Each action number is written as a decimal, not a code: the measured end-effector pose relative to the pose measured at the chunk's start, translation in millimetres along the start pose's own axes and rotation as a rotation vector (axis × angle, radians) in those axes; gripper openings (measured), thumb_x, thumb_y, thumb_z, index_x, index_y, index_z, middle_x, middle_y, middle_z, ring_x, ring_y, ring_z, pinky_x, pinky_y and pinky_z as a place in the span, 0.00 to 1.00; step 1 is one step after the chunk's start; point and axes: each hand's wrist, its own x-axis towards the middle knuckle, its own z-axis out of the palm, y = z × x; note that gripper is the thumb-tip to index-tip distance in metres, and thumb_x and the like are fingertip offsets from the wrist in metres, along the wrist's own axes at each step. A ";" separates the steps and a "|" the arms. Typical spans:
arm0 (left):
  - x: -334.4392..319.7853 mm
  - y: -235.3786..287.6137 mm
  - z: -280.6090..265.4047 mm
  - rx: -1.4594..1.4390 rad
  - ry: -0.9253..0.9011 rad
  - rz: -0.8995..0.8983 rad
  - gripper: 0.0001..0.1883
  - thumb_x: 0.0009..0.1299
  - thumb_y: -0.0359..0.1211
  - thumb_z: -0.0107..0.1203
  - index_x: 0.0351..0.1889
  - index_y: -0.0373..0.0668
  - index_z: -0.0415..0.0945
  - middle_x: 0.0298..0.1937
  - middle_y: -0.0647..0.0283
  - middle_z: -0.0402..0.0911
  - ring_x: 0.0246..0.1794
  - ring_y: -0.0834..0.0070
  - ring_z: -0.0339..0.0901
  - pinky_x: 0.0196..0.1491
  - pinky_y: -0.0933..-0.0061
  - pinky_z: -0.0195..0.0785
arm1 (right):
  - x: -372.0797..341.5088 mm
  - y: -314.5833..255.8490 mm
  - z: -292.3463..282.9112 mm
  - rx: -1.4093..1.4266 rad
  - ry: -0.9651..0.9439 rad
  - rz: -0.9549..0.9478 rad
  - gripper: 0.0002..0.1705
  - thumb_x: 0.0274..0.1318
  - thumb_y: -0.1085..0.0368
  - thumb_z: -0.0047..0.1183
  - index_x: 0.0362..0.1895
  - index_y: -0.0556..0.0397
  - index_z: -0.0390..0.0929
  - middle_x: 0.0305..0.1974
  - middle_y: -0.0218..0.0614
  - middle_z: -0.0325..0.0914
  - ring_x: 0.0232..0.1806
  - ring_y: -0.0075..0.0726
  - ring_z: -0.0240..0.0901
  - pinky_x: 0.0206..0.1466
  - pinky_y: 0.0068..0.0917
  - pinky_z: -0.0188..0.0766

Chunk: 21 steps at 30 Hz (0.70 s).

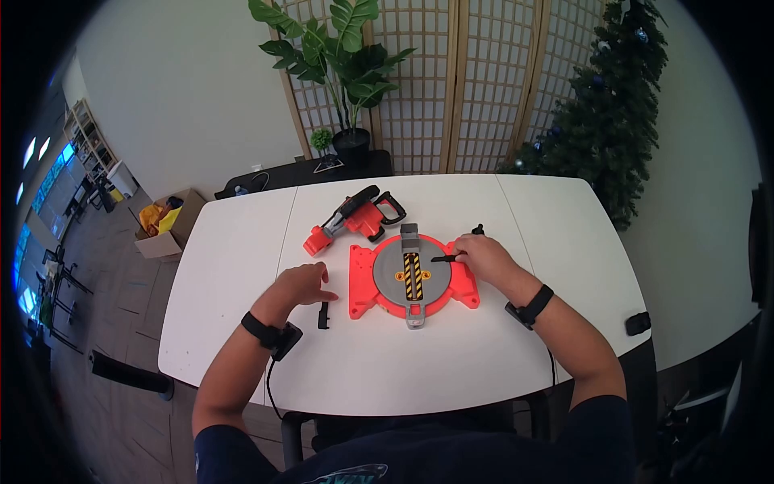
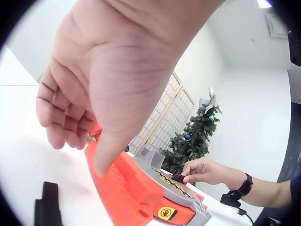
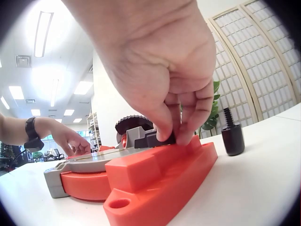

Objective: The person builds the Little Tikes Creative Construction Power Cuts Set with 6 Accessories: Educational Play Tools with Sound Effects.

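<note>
While a white table (image 1: 411, 367) spans the view, a round red-and-gray base (image 1: 413, 278) sits centrally, a red saw (image 1: 367, 219) beyond its left. The right hand (image 1: 485, 256) pinches 1 slim black piece (image 1: 442, 259) at the base's right; the left hand (image 1: 300, 285), fingers loosely bent, holding nothing, hovers near a notched black bar (image 1: 323, 315) lying left of the base.
</note>
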 end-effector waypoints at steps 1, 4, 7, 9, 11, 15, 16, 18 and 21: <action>-2.2 -1.8 2.2 0.001 0.000 0.000 0.31 0.59 0.56 0.67 0.51 0.45 0.77 0.44 0.61 0.84 0.46 0.64 0.83 0.49 0.64 0.74 | -0.4 -0.9 0.3 0.004 0.006 0.000 0.04 0.56 0.71 0.56 0.36 0.56 0.82 0.37 0.40 0.81 0.42 0.48 0.79 0.43 0.40 0.75; -7.4 -3.1 4.5 0.096 -0.079 -0.043 0.30 0.56 0.58 0.68 0.44 0.45 0.82 0.42 0.61 0.86 0.45 0.64 0.84 0.47 0.66 0.75 | 0.3 -2.2 0.7 0.010 0.006 0.001 0.04 0.56 0.70 0.56 0.35 0.56 0.82 0.37 0.41 0.81 0.42 0.48 0.79 0.44 0.41 0.75; -8.0 0.5 9.9 0.131 -0.196 -0.100 0.28 0.54 0.59 0.68 0.36 0.45 0.85 0.37 0.62 0.87 0.42 0.66 0.85 0.44 0.67 0.76 | -2.7 -1.6 1.1 0.019 0.010 -0.004 0.04 0.57 0.70 0.56 0.35 0.56 0.82 0.37 0.41 0.81 0.42 0.48 0.79 0.44 0.40 0.75; -7.9 1.1 16.4 0.094 -0.222 -0.110 0.26 0.55 0.59 0.68 0.31 0.44 0.86 0.31 0.64 0.87 0.36 0.68 0.85 0.41 0.68 0.76 | -2.8 -0.4 2.8 0.024 0.014 -0.003 0.04 0.57 0.70 0.56 0.35 0.56 0.82 0.38 0.40 0.81 0.42 0.48 0.79 0.44 0.40 0.75; -9.5 3.8 20.2 0.077 -0.213 -0.117 0.26 0.55 0.58 0.68 0.32 0.45 0.86 0.29 0.66 0.87 0.35 0.70 0.85 0.41 0.69 0.76 | -2.3 0.8 3.6 0.029 0.018 -0.003 0.04 0.57 0.70 0.57 0.35 0.56 0.82 0.38 0.40 0.81 0.42 0.48 0.79 0.44 0.40 0.75; -14.2 5.2 22.7 0.041 -0.117 -0.067 0.22 0.56 0.56 0.70 0.31 0.47 0.85 0.24 0.71 0.85 0.30 0.73 0.84 0.39 0.71 0.75 | -0.7 3.6 1.3 0.069 -0.003 0.014 0.04 0.57 0.69 0.58 0.35 0.55 0.82 0.38 0.40 0.81 0.42 0.47 0.79 0.44 0.39 0.75; -15.5 6.6 20.5 0.041 -0.117 -0.067 0.22 0.56 0.56 0.70 0.31 0.47 0.85 0.24 0.71 0.85 0.30 0.73 0.84 0.39 0.71 0.75 | -0.8 4.4 1.6 0.073 -0.005 0.014 0.04 0.57 0.69 0.58 0.35 0.55 0.82 0.38 0.39 0.80 0.42 0.47 0.79 0.44 0.39 0.75; -18.2 9.9 11.4 -0.047 -0.110 -0.086 0.19 0.59 0.53 0.69 0.31 0.48 0.83 0.25 0.71 0.86 0.29 0.75 0.84 0.36 0.72 0.74 | -1.2 6.4 3.9 0.076 0.002 0.005 0.04 0.57 0.69 0.58 0.36 0.55 0.82 0.38 0.39 0.80 0.42 0.47 0.79 0.45 0.39 0.76; -16.0 9.0 0.0 -0.170 -0.057 -0.089 0.18 0.63 0.51 0.68 0.33 0.47 0.82 0.25 0.69 0.86 0.29 0.74 0.84 0.35 0.73 0.73 | -2.0 7.0 0.9 0.075 0.001 -0.002 0.04 0.58 0.68 0.58 0.36 0.54 0.83 0.39 0.38 0.80 0.43 0.46 0.79 0.46 0.38 0.76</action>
